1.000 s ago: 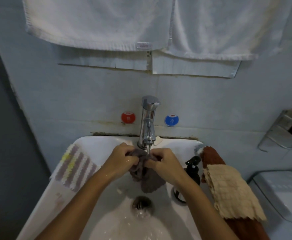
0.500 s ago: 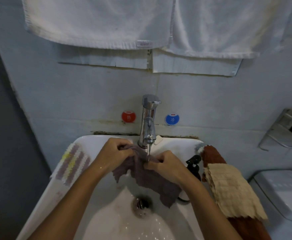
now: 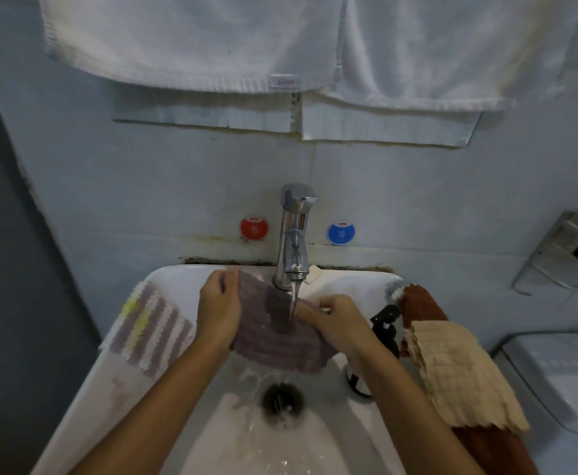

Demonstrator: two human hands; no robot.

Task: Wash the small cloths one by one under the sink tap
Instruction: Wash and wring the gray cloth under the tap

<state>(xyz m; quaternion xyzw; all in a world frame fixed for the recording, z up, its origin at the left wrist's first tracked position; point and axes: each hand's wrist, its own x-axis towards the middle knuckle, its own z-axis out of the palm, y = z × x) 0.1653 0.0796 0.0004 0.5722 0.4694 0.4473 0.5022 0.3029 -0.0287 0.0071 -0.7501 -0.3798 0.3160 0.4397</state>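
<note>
Cloth (image 3: 274, 334) under tap (image 3: 292, 234), over sink (image 3: 178, 272) drain (image 3: 282, 399).

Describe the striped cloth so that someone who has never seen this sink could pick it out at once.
Start at the white sink under the chrome tap. On the sink's left rim, beside the left hand, lies the striped cloth. It alone has purple and white zigzag stripes with a yellow patch; the cloth under the water is plain mauve, and the beige cloth and rust cloth lie on the right.

We've got the mauve ribbed cloth (image 3: 274, 334) spread flat mid-frame, right under the chrome tap (image 3: 294, 234) with water running onto its middle. Striped purple-and-white cloth (image 3: 150, 330) sits on the white sink (image 3: 191, 274) rim at left; tan waffle cloth (image 3: 459, 375) over a rust-brown one (image 3: 418, 303) at right.
</note>
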